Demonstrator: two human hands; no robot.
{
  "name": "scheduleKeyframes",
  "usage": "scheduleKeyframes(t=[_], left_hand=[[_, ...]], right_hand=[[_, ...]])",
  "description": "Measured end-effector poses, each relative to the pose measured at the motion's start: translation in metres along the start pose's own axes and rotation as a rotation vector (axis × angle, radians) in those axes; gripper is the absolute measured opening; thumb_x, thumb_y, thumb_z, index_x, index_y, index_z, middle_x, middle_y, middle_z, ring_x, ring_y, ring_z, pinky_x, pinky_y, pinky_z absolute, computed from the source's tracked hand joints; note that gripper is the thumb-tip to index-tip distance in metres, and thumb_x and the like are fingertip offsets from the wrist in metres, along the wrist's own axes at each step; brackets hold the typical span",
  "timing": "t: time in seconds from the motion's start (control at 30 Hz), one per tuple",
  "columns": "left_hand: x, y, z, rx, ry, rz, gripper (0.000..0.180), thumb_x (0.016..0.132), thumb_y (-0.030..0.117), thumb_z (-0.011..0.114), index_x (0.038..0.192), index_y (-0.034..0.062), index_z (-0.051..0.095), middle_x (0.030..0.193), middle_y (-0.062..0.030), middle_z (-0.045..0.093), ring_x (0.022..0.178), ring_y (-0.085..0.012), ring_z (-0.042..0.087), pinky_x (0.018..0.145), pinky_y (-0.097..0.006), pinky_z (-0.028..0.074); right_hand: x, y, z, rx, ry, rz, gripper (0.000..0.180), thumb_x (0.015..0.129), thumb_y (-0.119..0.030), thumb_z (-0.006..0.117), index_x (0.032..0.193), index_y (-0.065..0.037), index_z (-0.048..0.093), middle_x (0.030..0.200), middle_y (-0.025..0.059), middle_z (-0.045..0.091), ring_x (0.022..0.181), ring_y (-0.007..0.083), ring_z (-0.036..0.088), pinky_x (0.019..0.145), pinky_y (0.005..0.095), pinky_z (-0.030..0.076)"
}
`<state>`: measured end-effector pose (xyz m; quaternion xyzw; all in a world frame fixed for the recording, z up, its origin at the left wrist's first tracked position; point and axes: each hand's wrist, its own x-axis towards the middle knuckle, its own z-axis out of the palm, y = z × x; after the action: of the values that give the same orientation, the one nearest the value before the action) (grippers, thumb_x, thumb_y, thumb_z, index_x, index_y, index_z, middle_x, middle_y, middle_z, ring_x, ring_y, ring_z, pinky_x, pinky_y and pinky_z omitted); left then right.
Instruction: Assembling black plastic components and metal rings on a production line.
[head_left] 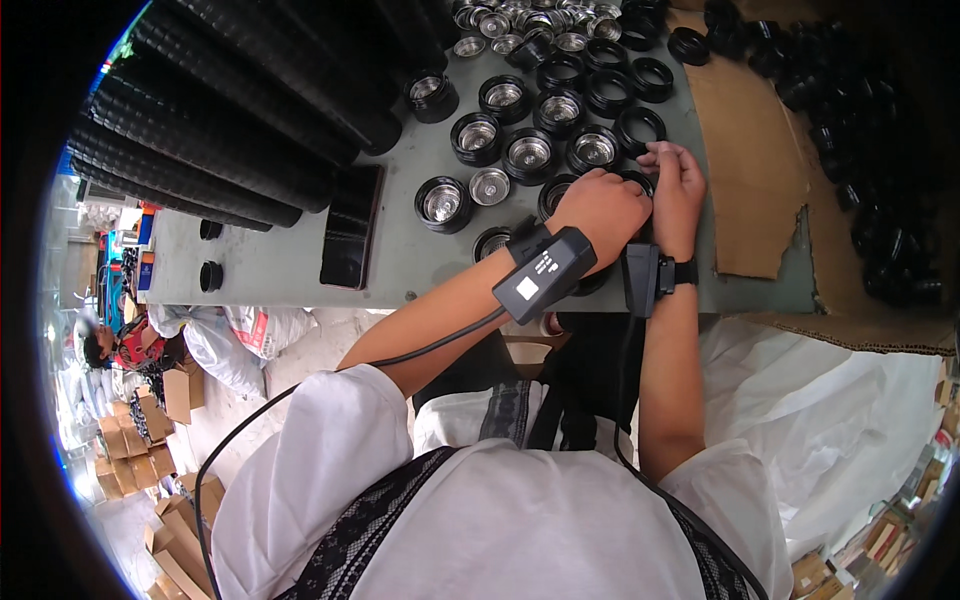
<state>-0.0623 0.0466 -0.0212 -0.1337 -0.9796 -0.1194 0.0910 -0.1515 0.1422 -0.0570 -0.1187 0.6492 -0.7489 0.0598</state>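
Note:
My left hand is closed, palm down, with its fingers curled over a black ring that is mostly hidden beneath them. Close by on its right, my right hand has bent fingers. Their tips are drawn together near the rim of a hollow black ring on the table, and whether they grip anything is hidden. Just beyond both hands stand several black rings with silvery metal cups inside, such as the filled ring. One loose metal cup lies beside the filled ring farthest left.
Long black ribbed tubes lie stacked at the left beside a dark flat slab. More metal cups are heaped at the far edge. Cardboard and a pile of black parts cover the right side of the grey table.

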Motion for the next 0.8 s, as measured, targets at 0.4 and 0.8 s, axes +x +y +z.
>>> scheduleKeyframes(t=[0.4, 0.8], left_hand=[[-0.069, -0.056, -0.066, -0.067, 0.060, -0.356, 0.019, 0.073, 0.017, 0.067, 0.089, 0.0068, 0.063, 0.085, -0.0083, 0.061, 0.086, -0.0287, 0.056, 0.076, -0.040, 0.043], [-0.074, -0.033, -0.084, -0.025, 0.159, -0.282, 0.015, 0.072, 0.013, 0.066, 0.082, 0.0079, 0.056, 0.090, -0.0063, 0.058, 0.088, -0.0276, 0.054, 0.078, -0.038, 0.040]], right_hand=[[0.003, 0.007, -0.003, 0.008, -0.001, -0.006, 0.020, 0.091, -0.017, 0.052, 0.094, 0.002, 0.060, 0.079, 0.0059, 0.062, 0.075, 0.0113, 0.057, 0.071, 0.0244, 0.044], [0.003, 0.013, -0.003, -0.047, -0.034, -0.017, 0.021, 0.090, -0.017, 0.054, 0.095, 0.003, 0.059, 0.079, 0.0059, 0.062, 0.075, 0.0109, 0.058, 0.070, 0.0236, 0.045]])
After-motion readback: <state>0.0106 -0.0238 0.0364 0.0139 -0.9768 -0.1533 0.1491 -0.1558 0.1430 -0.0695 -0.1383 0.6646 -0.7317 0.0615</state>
